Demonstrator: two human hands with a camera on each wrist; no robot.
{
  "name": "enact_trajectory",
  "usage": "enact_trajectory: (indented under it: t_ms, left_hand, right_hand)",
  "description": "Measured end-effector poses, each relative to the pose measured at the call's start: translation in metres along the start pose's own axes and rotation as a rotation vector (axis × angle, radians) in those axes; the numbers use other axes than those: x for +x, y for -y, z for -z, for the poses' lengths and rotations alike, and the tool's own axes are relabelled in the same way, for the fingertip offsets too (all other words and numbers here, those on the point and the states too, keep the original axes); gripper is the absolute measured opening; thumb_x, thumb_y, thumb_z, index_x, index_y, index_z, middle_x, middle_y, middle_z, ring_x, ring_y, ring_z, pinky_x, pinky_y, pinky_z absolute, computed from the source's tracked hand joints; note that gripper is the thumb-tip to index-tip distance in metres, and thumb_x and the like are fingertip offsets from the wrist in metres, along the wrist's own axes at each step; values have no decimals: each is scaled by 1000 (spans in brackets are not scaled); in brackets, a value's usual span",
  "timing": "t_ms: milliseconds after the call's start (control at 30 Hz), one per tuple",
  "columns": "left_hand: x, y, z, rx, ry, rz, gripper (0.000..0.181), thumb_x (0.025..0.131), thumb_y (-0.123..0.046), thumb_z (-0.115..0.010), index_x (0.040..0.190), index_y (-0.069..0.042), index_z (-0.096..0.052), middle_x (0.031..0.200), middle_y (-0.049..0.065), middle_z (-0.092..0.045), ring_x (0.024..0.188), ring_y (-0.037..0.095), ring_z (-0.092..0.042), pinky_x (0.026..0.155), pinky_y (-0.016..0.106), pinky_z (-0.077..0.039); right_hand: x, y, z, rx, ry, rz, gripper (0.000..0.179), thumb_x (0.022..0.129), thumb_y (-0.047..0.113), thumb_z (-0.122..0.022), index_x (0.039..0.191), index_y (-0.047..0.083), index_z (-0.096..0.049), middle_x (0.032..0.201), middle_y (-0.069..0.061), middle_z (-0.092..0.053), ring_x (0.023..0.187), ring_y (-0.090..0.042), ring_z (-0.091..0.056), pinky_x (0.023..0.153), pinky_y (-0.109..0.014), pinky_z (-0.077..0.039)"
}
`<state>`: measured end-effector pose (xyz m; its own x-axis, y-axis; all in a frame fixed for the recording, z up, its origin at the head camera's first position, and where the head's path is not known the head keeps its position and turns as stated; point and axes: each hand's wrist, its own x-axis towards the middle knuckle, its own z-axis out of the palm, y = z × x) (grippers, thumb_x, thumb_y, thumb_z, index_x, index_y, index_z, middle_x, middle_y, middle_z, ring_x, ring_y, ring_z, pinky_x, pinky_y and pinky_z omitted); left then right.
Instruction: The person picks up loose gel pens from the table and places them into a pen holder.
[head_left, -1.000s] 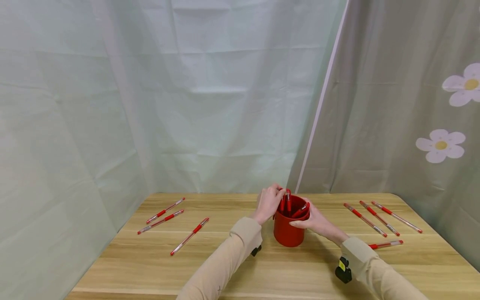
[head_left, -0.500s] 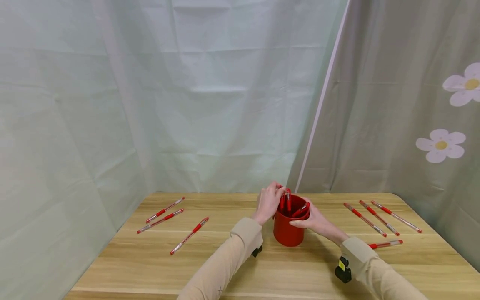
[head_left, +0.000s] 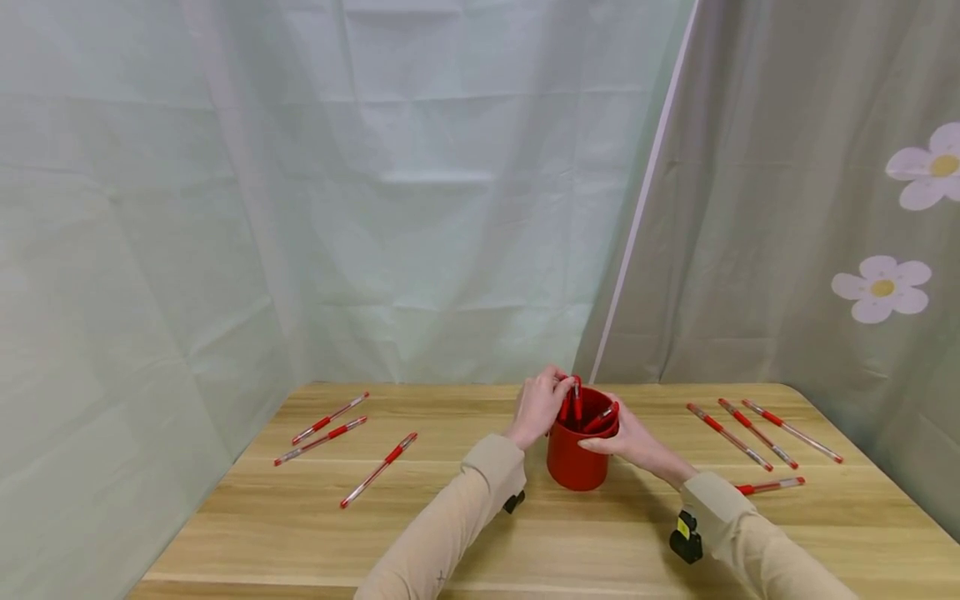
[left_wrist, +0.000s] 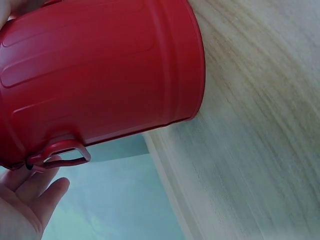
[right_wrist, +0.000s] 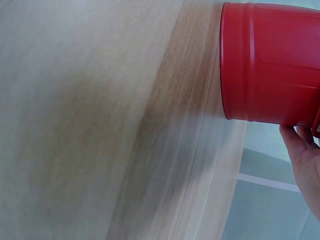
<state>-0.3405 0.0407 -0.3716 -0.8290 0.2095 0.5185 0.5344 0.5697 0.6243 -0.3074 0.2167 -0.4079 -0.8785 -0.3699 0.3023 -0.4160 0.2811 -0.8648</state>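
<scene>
A red pen holder (head_left: 577, 462), shaped like a small ribbed bucket with loop handles, stands on the wooden table. Several red pens (head_left: 602, 418) lean inside it. My right hand (head_left: 633, 442) grips its right side, thumb in front below the rim and fingers behind (right_wrist: 300, 145). At the left rim my left hand (head_left: 538, 407) pinches the top of a red pen standing in the holder; the fingertips partly hide it. The left wrist view shows other fingers of that hand (left_wrist: 47, 197) beside the holder's small handle (left_wrist: 65, 152).
Three red pens, one nearest the middle (head_left: 378, 471), lie on the left of the table (head_left: 300, 533). Several more, such as the front right pen (head_left: 772, 487), lie on the right. Curtains (head_left: 450, 208) hang right behind the table's back edge.
Both hands keep their places on the pen and the pen holder. The view shifts very slightly; the loose pens have not moved.
</scene>
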Motion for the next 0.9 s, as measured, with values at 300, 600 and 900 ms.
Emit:
enact_trajectory:
  t_ms: [300, 600, 900]
  left_hand:
    - [1, -2, 3, -15, 40, 0, 13, 92, -23, -54, 92, -10, -58, 85, 3, -65, 72, 13, -59, 57, 23, -45]
    - [2, 0, 5, -31, 63, 16, 15, 92, -23, -54, 94, -8, -58, 86, 4, -64, 74, 14, -59, 60, 24, -46]
    - [3, 4, 13, -60, 62, 36, 19, 93, -25, -52, 96, -7, -58, 84, 3, -63, 75, 14, -59, 64, 26, -46]
  right_hand:
    - [-4, 19, -1, 12, 3, 9, 70, 76, 8, -72, 129, -7, -29, 124, -24, -41, 108, -38, -43, 84, -39, -42]
    - [-1, 0, 0, 16, 5, -14, 72, 76, 15, -73, 131, 1, -30, 126, -18, -40, 110, -33, -42, 84, -36, -42]
    - [-3, 15, -2, 19, 3, 22, 72, 76, 7, -73, 131, -6, -28, 125, -23, -41, 109, -37, -44, 85, -39, -41]
